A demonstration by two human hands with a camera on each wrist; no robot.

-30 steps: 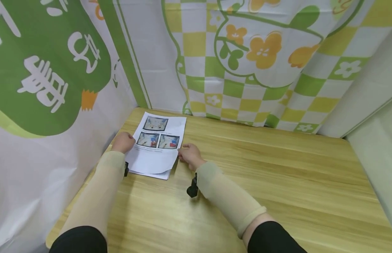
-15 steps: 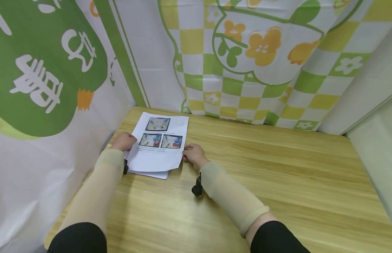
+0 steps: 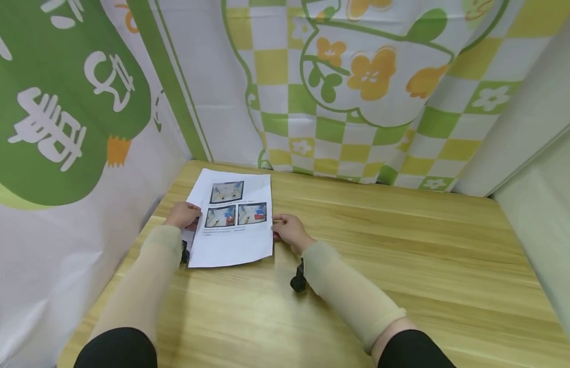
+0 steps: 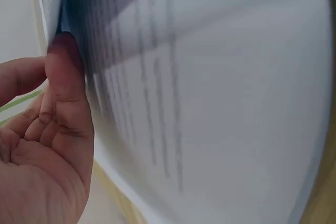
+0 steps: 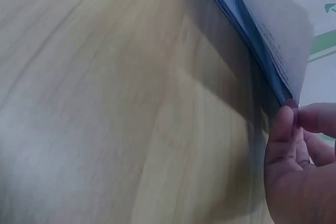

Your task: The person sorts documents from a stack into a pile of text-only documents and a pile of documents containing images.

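Printed paper sheets [image 3: 234,248] sit at the left part of the wooden table, with small pictures and lines of text on the top page. At their left edge my left hand [image 3: 181,215] pinches the paper; in the left wrist view the thumb [image 4: 67,77] lies against a bowed printed page [image 4: 236,108]. My right hand [image 3: 291,230] pinches the right edge between thumb and finger. In the right wrist view, that hand [image 5: 299,156] holds the corner of several layered sheets [image 5: 262,45], tilted up off the table. A lower page shows beside the left hand.
The wooden table [image 3: 404,266] extends to the right. A printed cloth [image 3: 331,122] with checks and flowers hangs along its back edge, and a green and white one [image 3: 68,122] covers the left side. A pale wall [image 3: 542,204] borders the right.
The right hand has moved slightly right and down with the paper's edge. The top page has swung straighter and now covers the lower pages' bottom edge. The left hand keeps its hold.
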